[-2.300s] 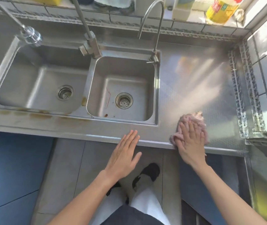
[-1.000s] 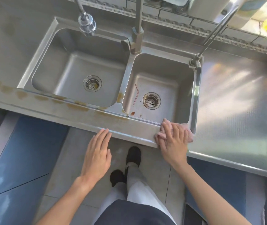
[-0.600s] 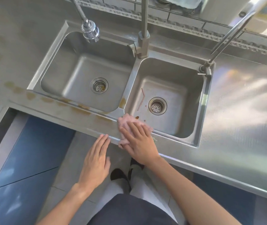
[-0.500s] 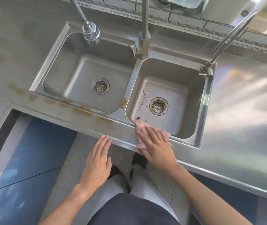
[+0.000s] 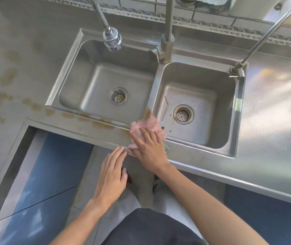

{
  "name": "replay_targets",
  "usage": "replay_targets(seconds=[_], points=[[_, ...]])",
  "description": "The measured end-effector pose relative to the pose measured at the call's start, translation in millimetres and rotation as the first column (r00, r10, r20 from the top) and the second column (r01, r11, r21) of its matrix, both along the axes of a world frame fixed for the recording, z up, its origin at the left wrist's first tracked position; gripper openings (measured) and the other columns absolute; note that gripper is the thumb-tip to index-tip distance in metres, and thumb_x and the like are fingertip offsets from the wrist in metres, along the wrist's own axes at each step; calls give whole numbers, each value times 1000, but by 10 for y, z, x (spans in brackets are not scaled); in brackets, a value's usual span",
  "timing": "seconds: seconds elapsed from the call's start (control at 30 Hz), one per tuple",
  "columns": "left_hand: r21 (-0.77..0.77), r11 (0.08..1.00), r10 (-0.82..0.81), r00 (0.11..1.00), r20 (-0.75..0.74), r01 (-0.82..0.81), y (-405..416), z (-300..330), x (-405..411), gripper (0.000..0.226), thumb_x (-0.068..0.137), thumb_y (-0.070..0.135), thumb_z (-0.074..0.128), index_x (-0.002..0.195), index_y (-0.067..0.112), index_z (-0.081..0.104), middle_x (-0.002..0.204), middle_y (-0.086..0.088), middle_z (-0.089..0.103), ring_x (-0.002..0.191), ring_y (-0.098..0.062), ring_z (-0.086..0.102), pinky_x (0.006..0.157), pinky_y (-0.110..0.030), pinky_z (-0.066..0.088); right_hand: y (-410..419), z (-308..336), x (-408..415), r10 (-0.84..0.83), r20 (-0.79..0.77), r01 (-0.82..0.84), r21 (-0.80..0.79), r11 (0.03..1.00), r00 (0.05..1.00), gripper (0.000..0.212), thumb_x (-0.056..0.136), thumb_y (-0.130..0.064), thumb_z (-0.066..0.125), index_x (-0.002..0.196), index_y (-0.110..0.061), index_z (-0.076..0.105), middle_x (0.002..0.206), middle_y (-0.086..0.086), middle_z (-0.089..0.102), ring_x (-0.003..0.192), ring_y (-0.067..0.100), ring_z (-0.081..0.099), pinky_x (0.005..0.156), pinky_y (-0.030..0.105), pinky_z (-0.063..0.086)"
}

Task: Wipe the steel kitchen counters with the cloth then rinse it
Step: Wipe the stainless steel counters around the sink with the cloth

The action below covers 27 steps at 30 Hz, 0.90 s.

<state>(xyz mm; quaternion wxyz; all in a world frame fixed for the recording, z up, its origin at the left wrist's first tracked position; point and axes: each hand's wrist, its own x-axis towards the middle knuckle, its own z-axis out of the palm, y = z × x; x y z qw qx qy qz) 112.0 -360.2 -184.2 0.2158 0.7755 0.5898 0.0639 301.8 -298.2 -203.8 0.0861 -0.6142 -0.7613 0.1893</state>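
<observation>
Pink cloth [image 5: 145, 129] is pressed flat under the right hand [image 5: 150, 149], fingers spread over it, at frame centre on the front ledge of the counter [image 5: 88, 131], where the divider between the two basins meets the rim. No pinch is used; it is held down by palm pressure only. A corner of the cloth overhangs the right basin [image 5: 199, 110]. The left hand [image 5: 111, 175] is open and holds nothing, fingertips just at the counter's front edge, lower centre.

Brown stains [image 5: 104, 123] run along the ledge leftward and spread over the counter at far left; these look not yet wiped.

Risks, judged: the ledge is narrow, so a wide stroke could push the cloth off the front edge onto the floor or drop it into a basin. With only flat pressure, the cloth may bunch and skip over dried marks, smearing them. Debris near the right drain [image 5: 183, 114] could be picked up by the overhanging corner and dragged back onto the steel.
</observation>
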Motion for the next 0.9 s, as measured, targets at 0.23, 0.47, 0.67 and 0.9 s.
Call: replay_targets(seconds=[0.23, 0.47, 0.67, 0.9], points=[[23, 1000, 4, 999, -51, -3, 367, 8, -773, 61, 94, 4, 65, 153, 3, 50, 166, -10, 42, 157, -26, 35, 127, -50, 31, -513, 0, 754, -93, 80, 91, 25, 996, 992, 58, 103, -50, 44, 156, -28, 44, 152, 10, 49, 142, 35, 44, 119, 52, 27], [22, 990, -138, 990, -40, 139, 462, -43, -1046, 68, 95, 10, 63, 160, 8, 41, 171, -5, 33, 161, -19, 26, 130, -40, 27, -52, 69, -417, -404, 189, 407, 23, 913, 895, 49, 100, -44, 53, 145, -26, 53, 142, 12, 55, 132, 39, 46, 114, 55, 32], [38, 984, -172, 985, 8, 171, 527, -97, -1158, 76, 88, 8, 69, 159, 8, 43, 168, -5, 38, 159, -19, 30, 130, -35, 22, 379, 68, -1372, -238, 15, 237, 42, 971, 971, 51, 103, -46, 52, 148, -24, 52, 142, 10, 56, 130, 36, 49, 112, 54, 36], [107, 973, -207, 978, 5, 206, 773, -90, -1460, 57, 95, 14, 57, 152, 11, 54, 162, -2, 49, 153, -20, 42, 128, -46, 27, -194, 103, -307, -377, 95, 379, 2, 925, 921, 61, 102, -49, 41, 159, -27, 38, 140, 8, 51, 135, 36, 44, 120, 49, 23]])
